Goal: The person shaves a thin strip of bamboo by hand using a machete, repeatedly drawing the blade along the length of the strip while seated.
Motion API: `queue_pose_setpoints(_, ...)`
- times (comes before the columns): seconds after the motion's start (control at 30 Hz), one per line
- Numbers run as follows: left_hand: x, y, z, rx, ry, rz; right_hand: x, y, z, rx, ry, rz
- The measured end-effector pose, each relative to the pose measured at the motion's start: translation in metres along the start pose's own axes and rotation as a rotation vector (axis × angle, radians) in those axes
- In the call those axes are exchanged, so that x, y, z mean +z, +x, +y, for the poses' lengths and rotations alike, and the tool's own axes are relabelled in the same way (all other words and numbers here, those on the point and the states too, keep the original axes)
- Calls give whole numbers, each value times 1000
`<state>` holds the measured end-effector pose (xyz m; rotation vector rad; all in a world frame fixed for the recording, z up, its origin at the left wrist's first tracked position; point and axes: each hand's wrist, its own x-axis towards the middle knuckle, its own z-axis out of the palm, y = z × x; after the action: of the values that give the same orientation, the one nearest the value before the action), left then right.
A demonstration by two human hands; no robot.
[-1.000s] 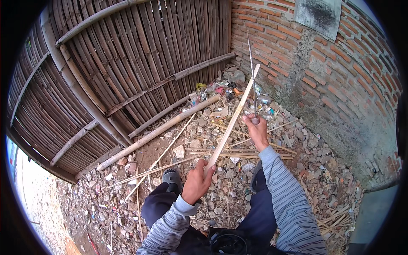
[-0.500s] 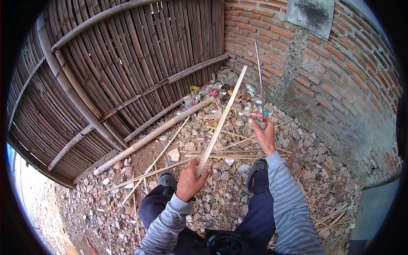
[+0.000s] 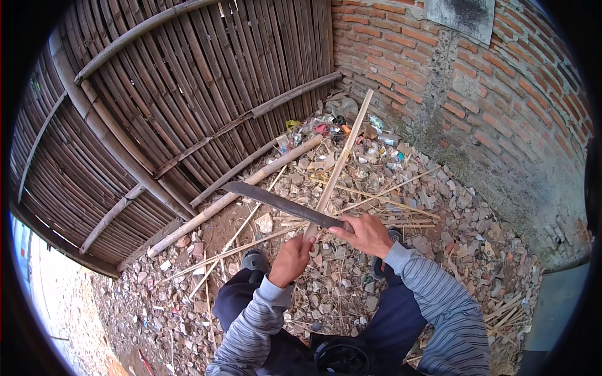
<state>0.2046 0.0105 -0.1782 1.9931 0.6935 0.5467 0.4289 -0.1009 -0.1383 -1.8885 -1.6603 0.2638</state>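
A bamboo fence (image 3: 169, 106) meets a brick wall (image 3: 476, 94) (daylit) over rubble-strewn ground (image 3: 476, 250).

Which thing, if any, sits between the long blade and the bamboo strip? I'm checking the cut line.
Nothing visible does. The long blade, gripped by the right hand, lies straight across the bamboo strip just above the left hand that holds the strip's lower end.

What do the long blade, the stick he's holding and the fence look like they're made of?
Blade: dark, dull metal, likely steel. Stick: pale split bamboo, it seems, raw and unfinished. Fence: weathered brown bamboo slats tied to thicker poles.
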Motion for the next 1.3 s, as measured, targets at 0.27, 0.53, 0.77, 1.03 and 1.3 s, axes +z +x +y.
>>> queue_pose_setpoints(0.27, 18, -7, 20, 43, 474, 198, 10, -4, -9, -40, -72, -76)
queue_pose_setpoints(0.53, 20, -8, 2, 80, 510, 189, 11, 7, -8, 65, 11, -197)
queue_pose_setpoints(0.77, 20, -13, 7, 76, 480, 184, 8, 18, 33, 121, -37, -57)
queue_pose_setpoints(1.03, 26, -19, 5, 68, 493, 154, -8, 15, 54, 311, 30, -39)
queue_pose_setpoints(1.3, 21, -19, 14, 64, 448, 171, -3, 19, 36, 184, -45, -104)
